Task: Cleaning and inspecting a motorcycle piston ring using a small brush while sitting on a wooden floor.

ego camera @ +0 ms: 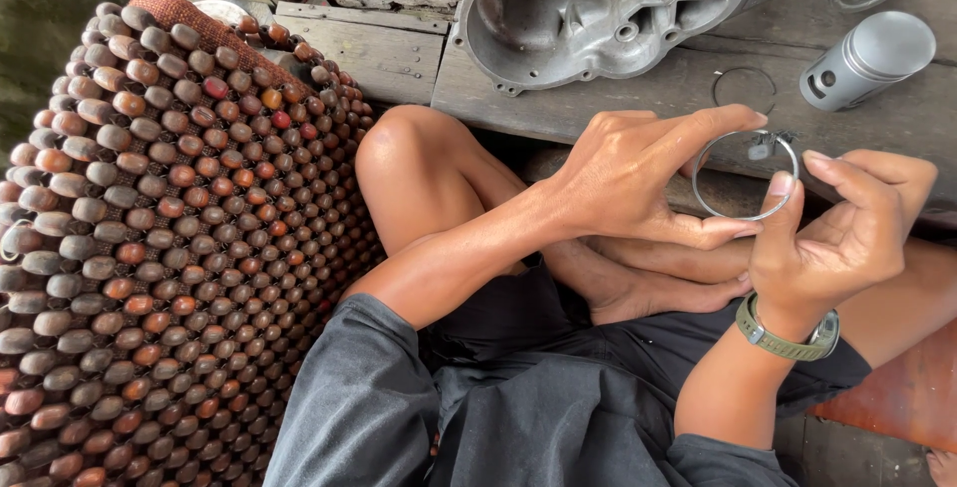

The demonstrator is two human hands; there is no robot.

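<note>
Both hands pinch thin metal ring (746, 176) above lap: left hand (638, 176) fingers spread across it, right hand (847, 233) fingertips at rim | risk: springy ring snaps free, drops past piston (865, 58) on tabletop (558, 108).

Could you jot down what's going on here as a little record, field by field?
Left hand: holds the metal ring, finger across its top
Right hand: pinches the ring's right side
Ring: thin, round, small screw fitting on top
Wristwatch: right wrist
Bench: worn wood
On the bench: engine casing, piston, thin wire ring
Beside the person: beaded seat mat
</note>
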